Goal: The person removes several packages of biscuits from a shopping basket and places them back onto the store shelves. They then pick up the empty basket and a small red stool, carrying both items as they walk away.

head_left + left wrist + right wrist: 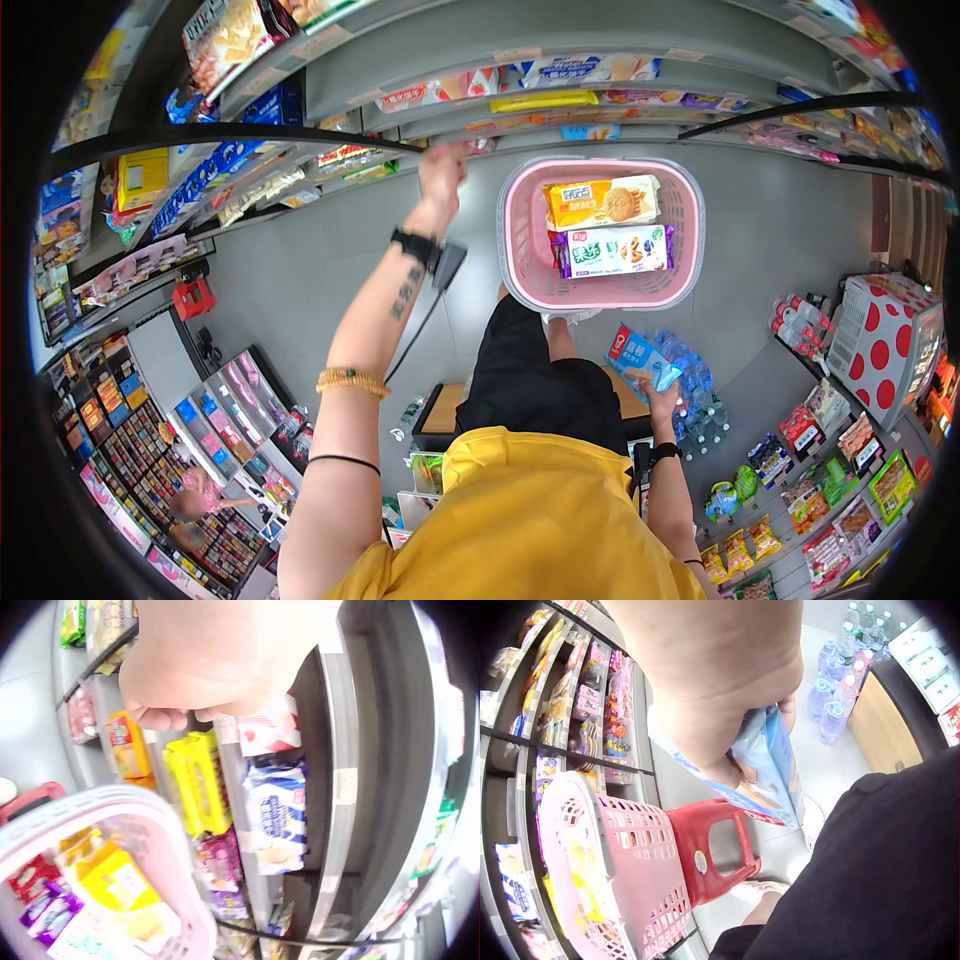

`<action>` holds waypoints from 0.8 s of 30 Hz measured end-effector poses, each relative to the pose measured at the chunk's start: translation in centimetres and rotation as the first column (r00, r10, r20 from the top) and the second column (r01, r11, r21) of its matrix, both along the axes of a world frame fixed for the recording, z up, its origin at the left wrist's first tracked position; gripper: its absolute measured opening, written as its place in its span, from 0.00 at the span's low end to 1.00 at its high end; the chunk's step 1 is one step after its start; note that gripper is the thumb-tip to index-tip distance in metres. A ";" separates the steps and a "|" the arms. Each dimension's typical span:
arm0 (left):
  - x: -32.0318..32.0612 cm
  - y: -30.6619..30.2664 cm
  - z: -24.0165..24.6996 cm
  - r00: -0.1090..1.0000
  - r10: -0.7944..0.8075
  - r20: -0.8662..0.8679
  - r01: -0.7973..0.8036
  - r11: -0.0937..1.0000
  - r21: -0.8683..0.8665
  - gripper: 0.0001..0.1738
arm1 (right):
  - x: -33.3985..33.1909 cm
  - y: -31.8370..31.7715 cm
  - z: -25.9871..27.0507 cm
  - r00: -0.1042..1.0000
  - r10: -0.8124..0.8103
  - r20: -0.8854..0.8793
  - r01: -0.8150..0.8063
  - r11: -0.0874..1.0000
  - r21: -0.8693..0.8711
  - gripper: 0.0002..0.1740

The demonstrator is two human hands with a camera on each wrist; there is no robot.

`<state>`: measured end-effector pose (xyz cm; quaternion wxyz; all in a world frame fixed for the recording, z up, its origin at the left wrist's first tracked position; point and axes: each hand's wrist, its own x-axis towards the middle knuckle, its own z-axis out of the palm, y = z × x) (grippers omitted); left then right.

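While stocked grey shelves (pixel 430 55) curve across the far side of the shop, a grey floor (pixel 330 260) spreads below them, giving open room to the left and right of a pink basket (pixel 610 292). In the head view a narrow strip of floor shows between the basket's far rim and the lowest shelf, and its longer sides run crosswise before the person. A red stool (pixel 699 885) shows against its side in the right wrist view; whether it bears the basket cannot be told. Water bottles (pixel 700 405) stand grouped on the floor to the person's right. Inside the basket, a yellow biscuit packet (pixel 605 203) and a white-and-purple packet (pixel 615 250) lie side by side, their long axes crosswise. Outside, beyond the near rim and to the right, a blue packet (pixel 637 353) is held above the floor, its long axis slanting, the red-marked end pointing forward and leftward. The right hand (pixel 660 400) pinches its nearer end between thumb and fingers. The left hand (pixel 443 180) is stretched out left of the basket, near the shelf edges, fingers bent inward; whether they grasp anything cannot be told.
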<state>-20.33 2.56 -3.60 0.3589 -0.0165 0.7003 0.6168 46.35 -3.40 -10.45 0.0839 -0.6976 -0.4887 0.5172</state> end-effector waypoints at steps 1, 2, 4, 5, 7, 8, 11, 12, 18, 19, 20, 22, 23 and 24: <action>1.9 -2.1 -0.5 0.999 0.032 0.035 -0.028 0.995 -0.093 0.10 | 0.2 0.2 -0.1 1.000 -0.005 0.004 0.005 1.000 0.010 0.33; 3.8 -4.8 -0.6 0.996 -0.063 0.058 0.070 0.990 -0.125 0.13 | -0.1 0.5 0.3 0.999 0.024 0.033 -0.025 1.000 0.016 0.33; 7.6 -10.9 -0.7 0.962 -0.244 0.121 0.261 0.951 -0.164 0.18 | -0.7 1.4 1.6 0.993 0.077 0.090 -0.080 0.996 0.029 0.33; 9.6 -14.4 -1.6 0.942 -0.289 0.168 0.322 0.919 -0.228 0.19 | -0.3 1.6 1.0 0.998 0.045 0.051 -0.048 0.998 0.052 0.34; 13.5 -20.4 -0.5 0.899 -0.385 0.206 0.437 0.771 -0.464 0.21 | 1.6 1.2 -2.0 1.000 -0.012 -0.029 0.014 0.996 0.089 0.35; 15.1 -24.2 -1.2 0.817 -0.547 0.182 0.539 0.615 -0.575 0.22 | 1.2 1.8 -0.9 0.999 0.032 0.039 -0.034 0.997 0.067 0.35; 19.1 -34.7 -2.1 0.565 -0.760 0.322 0.649 0.167 -0.742 0.36 | 1.0 2.8 1.0 0.999 0.004 -0.045 -0.002 0.998 0.056 0.36; 20.5 -36.3 -0.2 0.537 -0.750 0.385 0.655 0.084 -0.751 0.36 | 1.5 2.9 0.9 1.000 0.020 -0.012 -0.020 0.998 0.054 0.37; 26.6 -43.5 2.5 0.714 -0.594 0.370 0.591 0.230 -0.773 0.30 | 6.5 4.3 -0.5 0.997 0.078 0.027 -0.079 0.995 0.055 0.36; 27.0 -43.2 2.9 0.688 -0.646 0.331 0.590 0.232 -0.773 0.29 | 7.6 4.3 -0.7 0.998 0.068 0.018 -0.069 0.996 0.055 0.36; 27.2 -42.7 3.2 0.658 -0.695 0.290 0.589 0.236 -0.773 0.28 | 8.5 4.3 -0.9 0.998 0.059 0.010 -0.059 0.997 0.056 0.35; 27.1 -41.0 4.0 0.627 -0.750 0.210 0.591 0.282 -0.756 0.26 | 9.1 4.4 0.2 0.990 0.072 0.118 -0.081 0.994 0.074 0.34; 26.7 -39.8 4.4 0.608 -0.777 0.165 0.593 0.306 -0.745 0.25 | 9.2 4.6 1.3 0.981 0.097 0.167 -0.107 0.993 0.051 0.35; 26.7 -38.3 5.3 0.594 -0.795 0.123 0.590 0.326 -0.739 0.21 | 8.6 5.0 3.8 0.969 0.121 0.216 -0.130 0.991 0.026 0.35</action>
